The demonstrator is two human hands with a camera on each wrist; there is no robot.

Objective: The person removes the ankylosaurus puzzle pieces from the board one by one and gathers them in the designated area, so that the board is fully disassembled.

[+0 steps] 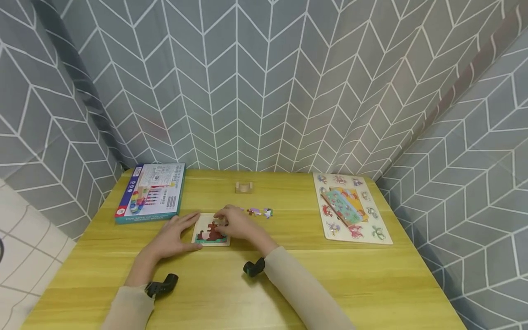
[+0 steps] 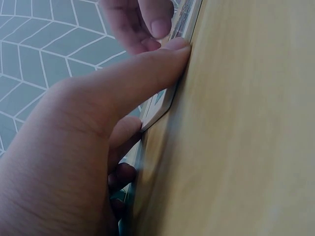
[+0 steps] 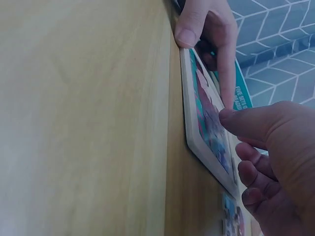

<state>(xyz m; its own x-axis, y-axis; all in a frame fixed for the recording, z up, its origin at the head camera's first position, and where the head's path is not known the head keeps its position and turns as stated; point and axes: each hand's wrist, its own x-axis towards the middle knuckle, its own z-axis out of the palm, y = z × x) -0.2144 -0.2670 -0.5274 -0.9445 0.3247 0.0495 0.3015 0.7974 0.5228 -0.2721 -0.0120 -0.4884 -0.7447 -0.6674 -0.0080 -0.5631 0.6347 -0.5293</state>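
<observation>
A small wooden jigsaw board (image 1: 199,238) lies flat on the table, with brown and green pieces fitted in its lower part. My left hand (image 1: 173,236) holds the board's left side between thumb and index finger, the thumb (image 2: 170,54) at the near corner. Over the board's upper right, my right hand (image 1: 237,223) reaches down with its thumb (image 3: 241,120) and index finger close together at a jigsaw piece, mostly hidden by the fingers. The right hand's other fingers are curled. Loose jigsaw pieces (image 1: 268,213) lie to the right of the board, beyond the right hand.
A boxed toy set (image 1: 150,192) lies at the back left, near my left fingers. A small wooden holder (image 1: 244,187) sits at the back middle. On the right, a large picture board (image 1: 330,183) carries a smaller green picture board (image 1: 341,207). Patterned curtains (image 1: 247,91) surround the table.
</observation>
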